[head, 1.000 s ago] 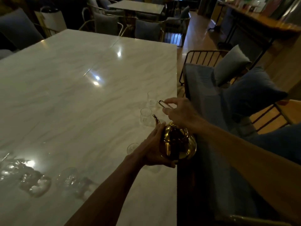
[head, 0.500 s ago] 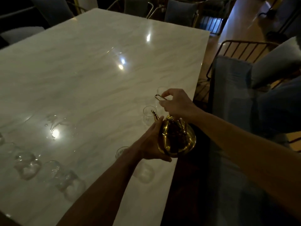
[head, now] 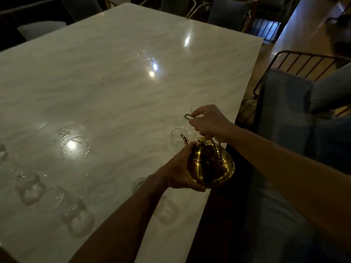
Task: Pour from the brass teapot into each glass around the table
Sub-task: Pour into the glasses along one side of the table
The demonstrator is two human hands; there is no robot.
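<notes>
Little has changed: left hand [head: 179, 172] cups the brass teapot [head: 210, 166], right hand [head: 210, 121] grips its handle [head: 187, 116].

Dim restaurant-type dining room: long marble worktop [head: 114, 82] ringed by cushioned metal-frame chairs [head: 226, 12], drinking glasses [head: 177, 141] set along its edges.

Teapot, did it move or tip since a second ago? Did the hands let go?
Hardly anything changed. The brass teapot stays at the right edge of the table, with its spout beside the same glass. The right hand still pinches the handle and the left hand still cups its body; nothing was let go. Only the view swung left, so more glasses show.
</notes>
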